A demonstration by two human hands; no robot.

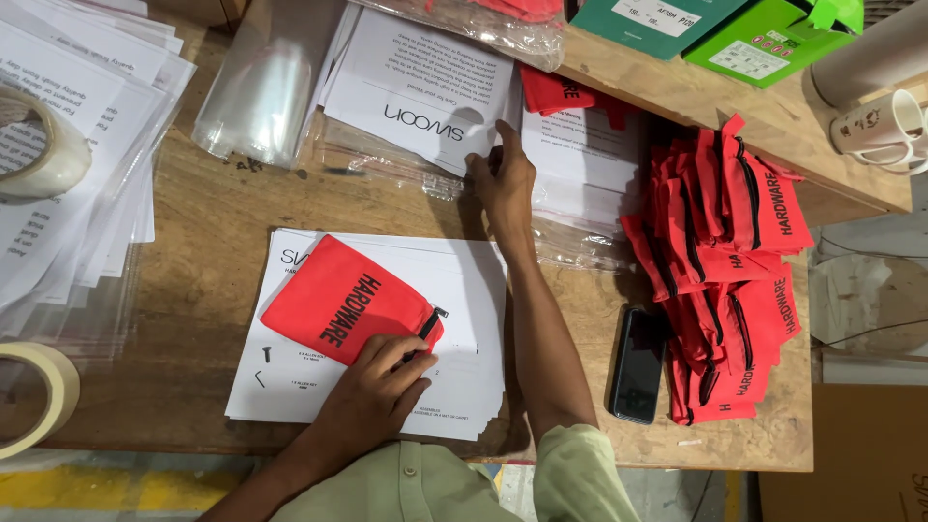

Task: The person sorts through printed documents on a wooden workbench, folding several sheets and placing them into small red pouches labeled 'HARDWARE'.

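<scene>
On the table, at 6 o'clock: my left hand presses flat on one red pouch; fingers spread near its black zipper; the pouch lies on a stack of white sheets
Up at 12 o'clock: my right hand pinches the edge of a printed white card by the clear bags
Over at 3 o'clock: a big pile of red pouches waits; a black phone lies beside it
How far: I think one set is being put together; many pouches are left
</scene>
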